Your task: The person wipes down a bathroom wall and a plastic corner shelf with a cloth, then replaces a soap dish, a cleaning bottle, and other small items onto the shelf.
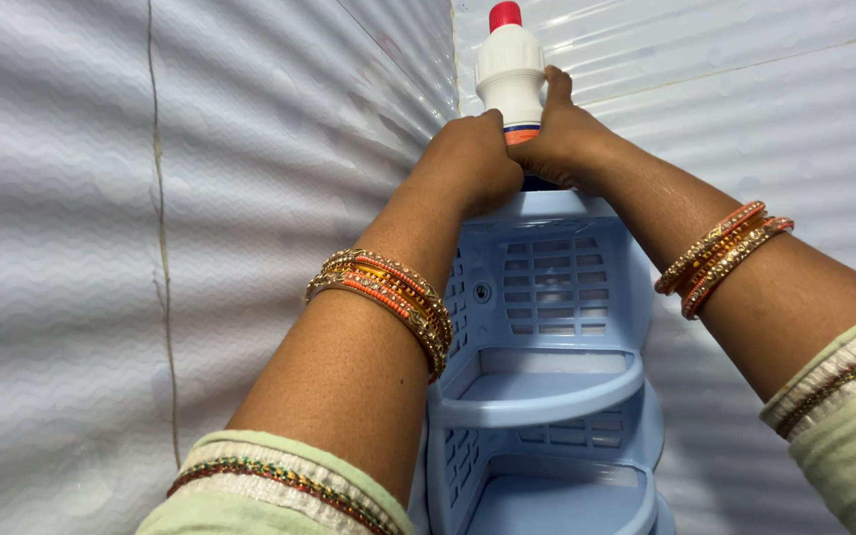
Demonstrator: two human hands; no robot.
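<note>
While both hands clamp it, white cleaner bottle (pixel 509 74) stands upright, red cap up, atop blue corner shelf rack (pixel 547 327). Left hand (pixel 470 159) and right hand (pixel 559 139) wrap its lower body; equally near.

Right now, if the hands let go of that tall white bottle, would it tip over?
Maybe. The white bottle is tall and narrow, so a nudge could likely topple it. It looks like stiff plastic, probably not fragile. Both the left hand and right hand wrap its lower part on top of the blue corner shelf, steadying it.
</note>
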